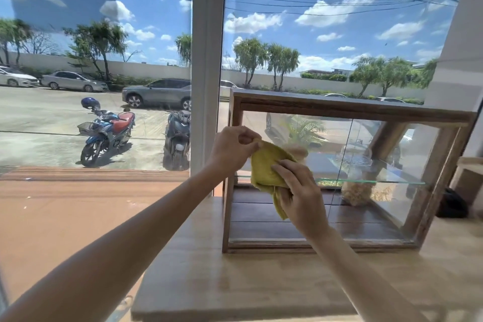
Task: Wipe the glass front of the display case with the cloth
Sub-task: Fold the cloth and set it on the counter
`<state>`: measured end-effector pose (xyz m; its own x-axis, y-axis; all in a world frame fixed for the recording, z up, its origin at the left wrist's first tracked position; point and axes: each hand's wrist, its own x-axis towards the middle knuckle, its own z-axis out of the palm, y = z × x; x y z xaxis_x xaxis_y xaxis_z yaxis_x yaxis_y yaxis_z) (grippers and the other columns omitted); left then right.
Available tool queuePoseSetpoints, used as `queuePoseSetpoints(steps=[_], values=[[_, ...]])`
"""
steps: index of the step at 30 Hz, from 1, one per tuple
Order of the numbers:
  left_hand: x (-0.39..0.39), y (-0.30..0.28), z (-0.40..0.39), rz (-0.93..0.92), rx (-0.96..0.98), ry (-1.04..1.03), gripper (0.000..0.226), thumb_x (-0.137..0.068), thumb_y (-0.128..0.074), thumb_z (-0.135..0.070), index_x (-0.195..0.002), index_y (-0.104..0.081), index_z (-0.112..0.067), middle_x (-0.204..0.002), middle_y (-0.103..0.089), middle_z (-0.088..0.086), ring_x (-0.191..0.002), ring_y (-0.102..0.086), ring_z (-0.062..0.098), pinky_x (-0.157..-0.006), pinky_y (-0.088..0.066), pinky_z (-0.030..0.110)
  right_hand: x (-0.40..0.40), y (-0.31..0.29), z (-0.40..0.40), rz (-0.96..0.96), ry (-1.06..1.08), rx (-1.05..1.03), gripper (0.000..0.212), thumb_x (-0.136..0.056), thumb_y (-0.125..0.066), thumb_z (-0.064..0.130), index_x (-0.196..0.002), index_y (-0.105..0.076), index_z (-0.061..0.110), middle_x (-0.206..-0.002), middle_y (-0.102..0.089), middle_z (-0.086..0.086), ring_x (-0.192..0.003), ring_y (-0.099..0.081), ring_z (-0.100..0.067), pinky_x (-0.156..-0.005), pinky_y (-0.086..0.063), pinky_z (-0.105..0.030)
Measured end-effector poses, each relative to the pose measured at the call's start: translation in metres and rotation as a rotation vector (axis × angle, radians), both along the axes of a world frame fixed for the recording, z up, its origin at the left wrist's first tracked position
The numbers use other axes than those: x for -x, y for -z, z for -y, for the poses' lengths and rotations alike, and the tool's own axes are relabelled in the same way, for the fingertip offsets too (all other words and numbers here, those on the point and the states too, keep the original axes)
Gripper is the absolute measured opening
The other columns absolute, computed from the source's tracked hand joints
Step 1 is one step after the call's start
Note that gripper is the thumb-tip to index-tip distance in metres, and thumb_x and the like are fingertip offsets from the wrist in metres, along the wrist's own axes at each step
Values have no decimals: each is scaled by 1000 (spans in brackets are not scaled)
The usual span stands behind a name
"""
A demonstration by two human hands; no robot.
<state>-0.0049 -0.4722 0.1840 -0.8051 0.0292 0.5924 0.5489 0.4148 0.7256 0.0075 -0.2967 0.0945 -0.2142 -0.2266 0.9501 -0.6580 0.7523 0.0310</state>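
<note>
Window (104, 34): large panes behind the worktop, showing a car park and motorbikes beyond. Worktop (235, 282): pale wood, carrying the display case at its far right. Display case (352, 108): dark wooden frame, standing upright; glass front (371, 206) facing the person, a glass shelf (379, 181) running across inside. Cloth (266, 165): yellow, bunched, lying against the left part of the glass front. Right hand (300, 196): closing over the cloth's lower edge, gripping it. Left hand (235, 149): pinching the cloth's upper corner between fingertips.
</note>
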Motion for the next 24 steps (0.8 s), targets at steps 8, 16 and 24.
queuePoseSetpoints(steps=[8, 16, 24], values=[[4, 18, -33, 8, 151, 195, 11, -78, -69, -20, -88, -73, -22, -86, -73, 0, -83, -69, 14, -82, -55, 41, -17, 39, -27, 231, 54, 9, 52, -85, -60, 49, -114, -64, 7, -115, -61, -9, -109, -54, -22, -95, -45, -32], [15, 30, -80, 134, 224, 471, 19, -85, -66, -6, -88, -69, -24, -86, -68, -9, -87, -66, 9, -89, -53, 32, -11, 27, -90, 936, -230, 591, 61, -65, -87, 36, -117, -56, 29, -113, -62, 7, -109, -56, -14, -83, -42, -14], [22, 39, -158, 269, 269, 649, 15, -86, -64, -5, -101, -68, -6, -78, -70, -14, -80, -63, 3, -77, -50, 20, 9, 38, -186, 1507, -822, 536, 54, -55, -91, 37, -95, -71, 6, -92, -72, -8, -86, -69, -22, -73, -57, -31]])
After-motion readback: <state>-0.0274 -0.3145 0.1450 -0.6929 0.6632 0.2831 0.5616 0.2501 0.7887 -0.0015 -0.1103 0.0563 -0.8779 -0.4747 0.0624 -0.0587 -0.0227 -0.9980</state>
